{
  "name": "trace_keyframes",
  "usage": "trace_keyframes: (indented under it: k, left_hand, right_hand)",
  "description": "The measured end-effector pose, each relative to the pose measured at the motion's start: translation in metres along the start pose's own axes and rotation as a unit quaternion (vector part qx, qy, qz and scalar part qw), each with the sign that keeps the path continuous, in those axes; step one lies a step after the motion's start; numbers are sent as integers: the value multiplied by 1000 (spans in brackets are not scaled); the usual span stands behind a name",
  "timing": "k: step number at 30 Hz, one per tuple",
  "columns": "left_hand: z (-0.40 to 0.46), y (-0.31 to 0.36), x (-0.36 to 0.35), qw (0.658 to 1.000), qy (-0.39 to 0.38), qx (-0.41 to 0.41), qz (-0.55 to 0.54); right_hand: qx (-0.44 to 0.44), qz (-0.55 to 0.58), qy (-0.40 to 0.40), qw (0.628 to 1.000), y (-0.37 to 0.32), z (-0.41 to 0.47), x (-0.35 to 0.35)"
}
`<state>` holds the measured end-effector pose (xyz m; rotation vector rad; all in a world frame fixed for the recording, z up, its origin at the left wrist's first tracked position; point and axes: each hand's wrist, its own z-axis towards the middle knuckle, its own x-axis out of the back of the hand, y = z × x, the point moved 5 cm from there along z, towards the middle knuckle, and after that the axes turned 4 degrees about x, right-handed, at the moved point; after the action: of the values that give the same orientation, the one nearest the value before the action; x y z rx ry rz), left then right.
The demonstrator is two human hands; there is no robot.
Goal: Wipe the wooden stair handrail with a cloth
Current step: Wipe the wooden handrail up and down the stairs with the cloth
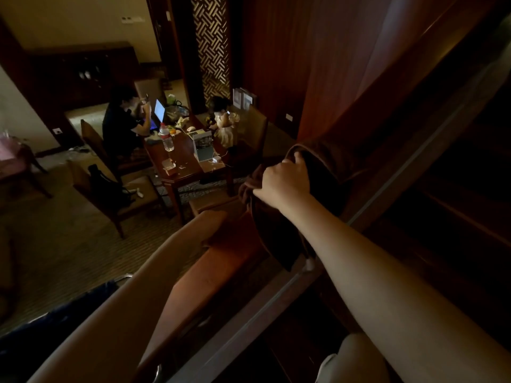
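Handrail: wooden handrail [387, 111] runs diagonally under the right hand [284, 181].
On it: dark cloth [320, 172] draped over the rail, beneath the hand's fingers.

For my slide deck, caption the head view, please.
A right hand grips a dark brown cloth draped over the wooden handrail above a dim room.

The right hand [284, 181] grips a dark brown cloth [318, 172] draped over the wooden handrail [387, 111], fingers curled over its top edge. Below, a person sits at a cluttered wooden table [185, 158] with an open laptop [159, 111].
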<state>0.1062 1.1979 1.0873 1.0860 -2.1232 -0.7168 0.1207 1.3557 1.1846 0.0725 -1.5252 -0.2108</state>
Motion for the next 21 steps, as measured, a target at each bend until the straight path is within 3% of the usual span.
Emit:
trace_keyframes:
  k: [5,9,15,18,21]
  left_hand:
    - [-1,19,-3,998,2,-58,7]
    - [8,48,-12,997,-2,-71,6]
    - [-4,102,-54,972,-22,-225,62]
    - [-12,113,-75,970,-42,-231,61]
    - [-13,101,-80,975,-64,-203,69]
  right_hand:
    - [35,35,48,998,-5,-11,-3]
    - [38,101,161,981,-1,-35,-9]
    - [-126,136,220,958,85,-35,13]
    - [-225,174,266,921,135,-38,24]
    - [-260,246,296,885,152,-32,19]
